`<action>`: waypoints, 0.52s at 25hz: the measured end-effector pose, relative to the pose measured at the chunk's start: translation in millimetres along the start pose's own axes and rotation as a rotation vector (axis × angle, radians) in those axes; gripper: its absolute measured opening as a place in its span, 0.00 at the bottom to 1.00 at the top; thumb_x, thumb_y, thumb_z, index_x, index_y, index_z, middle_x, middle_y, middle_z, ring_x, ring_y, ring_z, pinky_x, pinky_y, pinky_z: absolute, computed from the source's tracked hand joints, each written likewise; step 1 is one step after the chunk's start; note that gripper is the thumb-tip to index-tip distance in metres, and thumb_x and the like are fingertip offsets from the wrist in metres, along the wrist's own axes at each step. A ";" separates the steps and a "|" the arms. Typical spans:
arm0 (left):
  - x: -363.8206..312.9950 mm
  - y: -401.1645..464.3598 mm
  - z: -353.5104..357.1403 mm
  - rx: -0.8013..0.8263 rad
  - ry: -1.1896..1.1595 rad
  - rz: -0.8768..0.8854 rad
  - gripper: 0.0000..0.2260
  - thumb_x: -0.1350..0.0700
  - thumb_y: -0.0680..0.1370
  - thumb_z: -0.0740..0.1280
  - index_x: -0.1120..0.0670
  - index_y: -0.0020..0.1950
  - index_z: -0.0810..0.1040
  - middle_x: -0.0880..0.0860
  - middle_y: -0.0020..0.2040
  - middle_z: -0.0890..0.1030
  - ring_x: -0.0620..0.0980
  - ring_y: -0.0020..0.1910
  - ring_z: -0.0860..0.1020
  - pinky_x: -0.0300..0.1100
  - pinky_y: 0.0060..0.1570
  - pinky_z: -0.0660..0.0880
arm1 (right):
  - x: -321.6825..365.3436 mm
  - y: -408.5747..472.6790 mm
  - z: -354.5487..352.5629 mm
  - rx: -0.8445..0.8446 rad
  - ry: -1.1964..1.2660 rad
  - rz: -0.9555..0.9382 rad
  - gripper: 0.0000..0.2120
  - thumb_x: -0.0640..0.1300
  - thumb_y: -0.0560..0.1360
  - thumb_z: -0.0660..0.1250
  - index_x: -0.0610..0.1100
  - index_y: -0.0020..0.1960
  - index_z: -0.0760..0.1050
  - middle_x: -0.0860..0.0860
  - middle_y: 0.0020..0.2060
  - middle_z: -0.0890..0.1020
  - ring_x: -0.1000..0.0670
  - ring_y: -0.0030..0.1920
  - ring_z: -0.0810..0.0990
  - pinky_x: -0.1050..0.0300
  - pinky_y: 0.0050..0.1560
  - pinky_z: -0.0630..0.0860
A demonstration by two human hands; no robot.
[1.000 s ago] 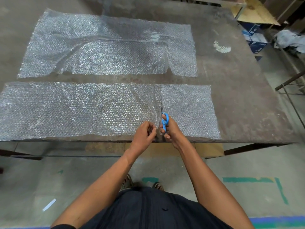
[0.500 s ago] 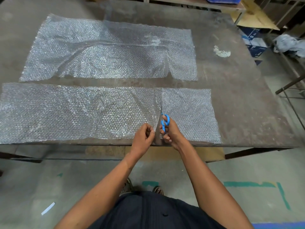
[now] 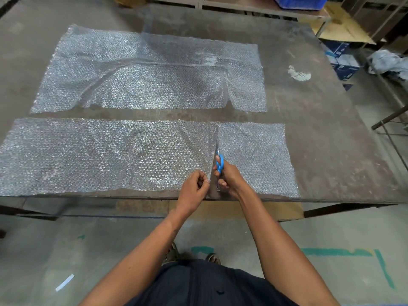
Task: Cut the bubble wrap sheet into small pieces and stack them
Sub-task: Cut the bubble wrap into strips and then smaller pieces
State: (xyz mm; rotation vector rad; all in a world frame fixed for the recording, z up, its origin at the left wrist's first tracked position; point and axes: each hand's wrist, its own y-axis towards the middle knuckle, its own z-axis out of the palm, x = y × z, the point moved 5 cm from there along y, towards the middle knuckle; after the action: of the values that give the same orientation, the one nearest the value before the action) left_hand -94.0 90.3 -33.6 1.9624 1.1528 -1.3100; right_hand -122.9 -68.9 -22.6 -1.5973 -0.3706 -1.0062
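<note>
A long strip of bubble wrap [image 3: 99, 155] lies along the near edge of the dark table [image 3: 326, 138]. My right hand [image 3: 229, 177] grips blue-handled scissors [image 3: 219, 163], whose blades point away from me into a cut running up from the strip's near edge. My left hand [image 3: 194, 188] pinches the wrap's cut edge just left of the scissors, lifting it a little. The part of the strip right of the cut [image 3: 258, 157] lies flat. A second, wider bubble wrap sheet [image 3: 150, 74] lies behind, with a slit near its right end.
A white smear [image 3: 299, 74] marks the table at the right. Beyond the right edge are blue boxes [image 3: 341, 58], cardboard [image 3: 344, 29], a crumpled cloth [image 3: 388, 62] and metal frames. A blue crate [image 3: 298, 0] sits at the back. Teal floor tape lies near my feet.
The scissors have advanced slightly farther into the strip, lengthening the cut. My left hand keeps pinching the cut edge. The view has tilted a little.
</note>
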 end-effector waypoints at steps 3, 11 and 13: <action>-2.0 -0.4 -1.1 0.002 0.003 -0.006 0.05 0.58 0.82 0.67 0.53 0.48 0.74 0.49 0.38 0.76 0.42 0.35 0.70 0.36 0.36 0.66 | 4.3 6.7 4.4 0.013 0.004 0.000 0.25 0.66 0.84 0.58 0.45 0.47 0.73 0.50 0.32 0.74 0.54 0.24 0.61 0.62 0.20 0.55; -1.3 1.2 -0.8 0.048 0.022 0.002 0.05 0.56 0.82 0.67 0.54 0.48 0.73 0.54 0.39 0.76 0.44 0.35 0.69 0.39 0.36 0.66 | 18.7 24.6 0.1 0.013 0.012 -0.016 0.20 0.63 0.84 0.63 0.46 0.47 0.74 0.52 0.31 0.74 0.55 0.24 0.62 0.63 0.19 0.58; -2.0 1.2 -0.9 0.055 0.021 -0.001 0.06 0.56 0.83 0.67 0.54 0.48 0.73 0.54 0.39 0.76 0.44 0.35 0.69 0.38 0.36 0.66 | 19.0 27.4 -1.9 -0.012 -0.010 -0.019 0.19 0.61 0.84 0.64 0.45 0.47 0.75 0.52 0.31 0.74 0.55 0.24 0.62 0.62 0.20 0.58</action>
State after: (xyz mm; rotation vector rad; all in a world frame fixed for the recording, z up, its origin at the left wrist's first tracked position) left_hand -92.8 89.6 -31.4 2.0196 1.1390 -1.3369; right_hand -93.2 -84.0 -25.7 -1.6128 -0.3881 -1.0166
